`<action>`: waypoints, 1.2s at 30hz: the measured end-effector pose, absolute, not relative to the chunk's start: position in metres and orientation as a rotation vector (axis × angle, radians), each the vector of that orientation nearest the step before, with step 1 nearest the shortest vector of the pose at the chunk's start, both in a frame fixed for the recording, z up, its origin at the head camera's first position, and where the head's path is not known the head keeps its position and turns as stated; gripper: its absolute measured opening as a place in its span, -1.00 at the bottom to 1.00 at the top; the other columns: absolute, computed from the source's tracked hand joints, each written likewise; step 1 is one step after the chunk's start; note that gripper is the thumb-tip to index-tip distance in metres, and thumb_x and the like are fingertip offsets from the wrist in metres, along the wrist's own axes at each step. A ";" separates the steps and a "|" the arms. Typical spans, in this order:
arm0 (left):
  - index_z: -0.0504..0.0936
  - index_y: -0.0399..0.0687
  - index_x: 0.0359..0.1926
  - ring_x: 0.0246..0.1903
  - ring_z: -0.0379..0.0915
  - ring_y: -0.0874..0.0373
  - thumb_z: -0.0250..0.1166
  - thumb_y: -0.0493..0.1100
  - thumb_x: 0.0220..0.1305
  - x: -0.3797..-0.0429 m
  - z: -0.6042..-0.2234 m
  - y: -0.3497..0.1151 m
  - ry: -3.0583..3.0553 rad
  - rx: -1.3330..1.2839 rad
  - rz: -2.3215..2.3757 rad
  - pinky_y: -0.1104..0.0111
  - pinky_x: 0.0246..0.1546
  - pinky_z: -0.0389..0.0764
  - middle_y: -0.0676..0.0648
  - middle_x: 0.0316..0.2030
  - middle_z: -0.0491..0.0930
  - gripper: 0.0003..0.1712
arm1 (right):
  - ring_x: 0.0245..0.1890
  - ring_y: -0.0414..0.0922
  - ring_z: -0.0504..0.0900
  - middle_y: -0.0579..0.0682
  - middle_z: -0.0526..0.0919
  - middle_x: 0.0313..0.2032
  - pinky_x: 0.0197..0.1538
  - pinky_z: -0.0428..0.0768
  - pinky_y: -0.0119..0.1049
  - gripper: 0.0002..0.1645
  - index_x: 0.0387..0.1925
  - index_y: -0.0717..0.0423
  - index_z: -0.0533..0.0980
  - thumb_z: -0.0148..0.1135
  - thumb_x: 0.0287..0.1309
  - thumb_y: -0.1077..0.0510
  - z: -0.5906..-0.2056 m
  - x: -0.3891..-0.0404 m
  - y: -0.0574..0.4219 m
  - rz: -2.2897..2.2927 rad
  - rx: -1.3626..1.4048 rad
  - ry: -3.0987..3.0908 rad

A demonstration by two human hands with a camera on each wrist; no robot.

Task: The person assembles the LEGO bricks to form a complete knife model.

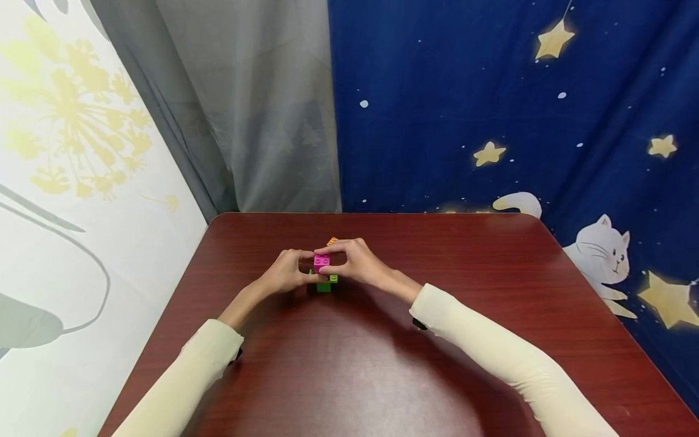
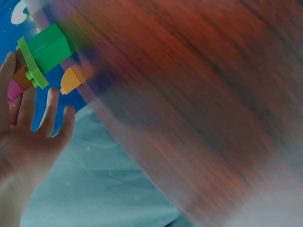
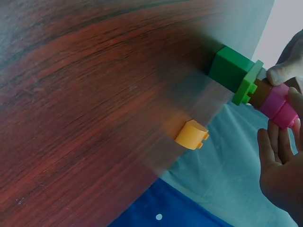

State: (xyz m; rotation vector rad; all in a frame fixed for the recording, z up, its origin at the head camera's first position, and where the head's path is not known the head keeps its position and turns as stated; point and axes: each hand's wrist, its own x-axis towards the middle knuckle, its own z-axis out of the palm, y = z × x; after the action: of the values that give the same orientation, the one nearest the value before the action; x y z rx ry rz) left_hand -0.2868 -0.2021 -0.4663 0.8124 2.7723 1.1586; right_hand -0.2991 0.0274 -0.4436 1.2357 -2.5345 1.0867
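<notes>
A stack of toy building bricks stands on the table between both hands. From the bottom, it has a dark green block [image 3: 231, 68], a light green plate [image 3: 247, 85], a brown brick [image 3: 260, 93], a purple brick [image 3: 272, 103] and a pink brick [image 1: 321, 262] on top. My left hand [image 1: 284, 273] holds the stack from the left, its thumb by the brown and purple bricks in the right wrist view. From the right, my right hand [image 1: 363, 264] pinches the pink brick between thumb and fingers. Its fingers partly cover the upper bricks.
A rounded orange brick [image 3: 191, 135] rests on the table behind the stack, close to the far edge. The reddish-brown wooden table [image 1: 382, 364] ends at a grey curtain [image 1: 278, 109] and a blue star-patterned curtain [image 1: 426, 121].
</notes>
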 end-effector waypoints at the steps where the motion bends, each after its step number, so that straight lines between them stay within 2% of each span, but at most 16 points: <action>1: 0.74 -0.05 0.06 -0.05 0.72 0.15 0.63 0.01 0.13 -0.286 -0.466 -0.203 2.776 0.811 1.158 0.17 0.00 0.69 0.02 -0.08 0.78 -0.50 | -0.10 -0.25 0.69 -0.11 0.80 -0.10 0.01 0.62 -0.36 -0.52 0.13 -0.01 0.73 0.58 0.16 0.07 -0.444 -0.299 0.027 1.080 1.230 -2.528; 9: 0.72 -0.06 0.10 -0.08 0.71 0.15 0.61 0.03 0.16 -0.283 -0.463 -0.205 2.749 0.819 1.162 0.16 -0.02 0.70 0.02 -0.10 0.77 -0.47 | -0.09 -0.22 0.72 -0.12 0.80 -0.06 -0.02 0.62 -0.35 -0.48 0.13 -0.04 0.73 0.62 0.10 0.03 -0.451 -0.299 0.026 1.127 1.186 -2.509; 13: 0.69 -0.08 0.15 -0.12 0.70 0.09 0.59 0.05 0.18 -0.280 -0.458 -0.206 2.718 0.805 1.168 0.14 -0.05 0.70 -0.03 -0.11 0.76 -0.42 | -0.08 -0.21 0.72 -0.16 0.80 -0.05 -0.03 0.62 -0.32 -0.48 0.13 -0.07 0.72 0.61 0.11 0.02 -0.452 -0.301 0.026 1.138 1.192 -2.495; 19: 0.61 -0.18 0.27 0.09 0.63 -0.06 0.47 0.01 0.28 -0.274 -0.450 -0.210 2.772 0.731 1.159 -0.01 0.13 0.59 -0.13 0.09 0.70 -0.39 | 0.02 -0.25 0.73 -0.10 0.77 0.04 0.11 0.59 -0.30 -0.40 0.19 -0.04 0.65 0.62 0.10 0.04 -0.454 -0.302 0.026 1.209 1.233 -2.474; 24: 0.66 -0.06 0.25 0.18 0.57 -0.07 0.50 0.03 0.27 -0.273 -0.443 -0.210 2.824 0.737 1.248 -0.05 0.18 0.55 -0.11 0.17 0.67 -0.43 | -0.02 -0.27 0.75 -0.07 0.79 0.01 0.11 0.58 -0.29 -0.31 0.24 -0.05 0.56 0.64 0.08 0.05 -0.455 -0.302 0.027 1.218 1.217 -2.469; 29: 0.74 0.03 0.15 0.14 0.58 0.06 0.57 0.10 0.20 -0.275 -0.443 -0.205 2.882 0.847 1.248 0.01 0.17 0.55 0.01 0.08 0.71 -0.47 | -0.05 -0.33 0.75 -0.09 0.82 -0.09 0.03 0.52 -0.30 -0.24 0.31 -0.05 0.51 0.64 0.08 0.07 -0.455 -0.302 0.028 1.166 1.186 -2.499; 32: 0.78 0.00 0.03 0.05 0.59 0.11 0.58 0.05 0.20 -0.275 -0.445 -0.201 2.897 0.928 1.281 0.05 0.10 0.58 0.08 -0.04 0.71 -0.57 | -0.03 -0.32 0.74 -0.09 0.82 -0.09 0.00 0.55 -0.35 -0.22 0.32 -0.04 0.50 0.64 0.07 0.06 -0.455 -0.300 0.029 1.179 1.163 -2.519; 36: 0.80 -0.03 -0.05 -0.05 0.59 0.06 0.59 -0.03 0.20 -0.275 -0.446 -0.197 2.892 0.993 1.325 0.06 -0.01 0.59 0.10 -0.14 0.68 -0.67 | -0.03 -0.28 0.75 -0.10 0.82 -0.10 0.02 0.59 -0.32 -0.22 0.29 -0.01 0.52 0.65 0.05 0.04 -0.454 -0.299 0.030 1.177 1.145 -2.531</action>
State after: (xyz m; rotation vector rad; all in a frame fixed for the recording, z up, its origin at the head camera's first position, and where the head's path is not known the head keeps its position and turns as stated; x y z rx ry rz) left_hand -0.2745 -0.1969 -0.4465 0.9932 2.8920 1.3253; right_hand -0.2989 0.0298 -0.4539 1.1446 -2.5314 1.1770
